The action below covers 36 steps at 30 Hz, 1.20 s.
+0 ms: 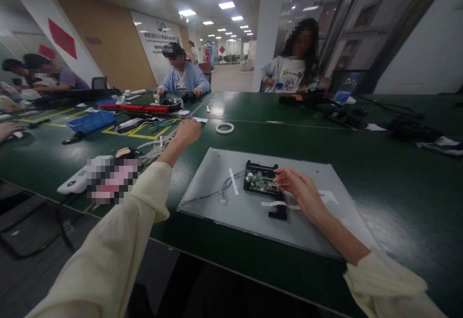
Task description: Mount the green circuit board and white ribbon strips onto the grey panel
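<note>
In the head view a grey flat panel [213, 178] lies on the table. On it sits a green circuit board [256, 182] in a black plastic bracket [278, 213]. My right hand [302, 190] rests at the board's right side, fingers bent together around its edge near a metal connector. A bundle of grey wires [224, 188] with a white plug lies left of the board, beside a strip of white tape [234, 181]. Reaching forward, my left hand [188, 132] has its fingers closed by a heap of cables [161, 147]; its fingertips hide whatever they hold.
A white tape roll [224, 128] lies beyond the panel. To the left are a white power bank [85, 174], a blue tray [90, 121] and a red strip [139, 109]. Black gear [318, 101] and a bottle [346, 86] stand far right. Several people sit or stand around.
</note>
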Tool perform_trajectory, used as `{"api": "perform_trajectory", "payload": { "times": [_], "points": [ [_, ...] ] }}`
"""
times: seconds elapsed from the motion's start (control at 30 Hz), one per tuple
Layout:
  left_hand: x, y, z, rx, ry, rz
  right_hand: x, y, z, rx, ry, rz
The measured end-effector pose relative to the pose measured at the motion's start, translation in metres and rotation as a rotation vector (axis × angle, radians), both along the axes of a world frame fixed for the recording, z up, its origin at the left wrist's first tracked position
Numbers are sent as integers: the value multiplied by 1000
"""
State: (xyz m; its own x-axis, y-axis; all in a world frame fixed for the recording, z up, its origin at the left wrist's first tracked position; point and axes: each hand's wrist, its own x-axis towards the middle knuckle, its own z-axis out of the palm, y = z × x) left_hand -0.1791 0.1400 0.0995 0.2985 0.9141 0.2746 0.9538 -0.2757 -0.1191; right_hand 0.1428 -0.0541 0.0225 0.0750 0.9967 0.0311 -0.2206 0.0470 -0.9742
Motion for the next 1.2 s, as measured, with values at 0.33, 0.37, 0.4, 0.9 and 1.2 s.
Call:
{"api": "perform_trajectory", "payload": {
  "times": [0.33, 0.37, 0.4, 0.9, 1.2],
  "points": [
    [105, 74, -53, -147, -37, -67, 6, 10, -11, -30, 3, -241],
    [107, 77, -57, -166, -53, -57, 7, 11, -12, -31, -6, -237],
    [108, 78, -61, -181, -70, -51, 7, 12, -13, -34, -11, -232],
    [112, 45, -25, -254, -537, -226, 16, 16, -17, -13, -33, -279],
    [167, -88, -26, -584, -868, -730, 27, 21, -10, 125, 93, -263]
  ]
}}
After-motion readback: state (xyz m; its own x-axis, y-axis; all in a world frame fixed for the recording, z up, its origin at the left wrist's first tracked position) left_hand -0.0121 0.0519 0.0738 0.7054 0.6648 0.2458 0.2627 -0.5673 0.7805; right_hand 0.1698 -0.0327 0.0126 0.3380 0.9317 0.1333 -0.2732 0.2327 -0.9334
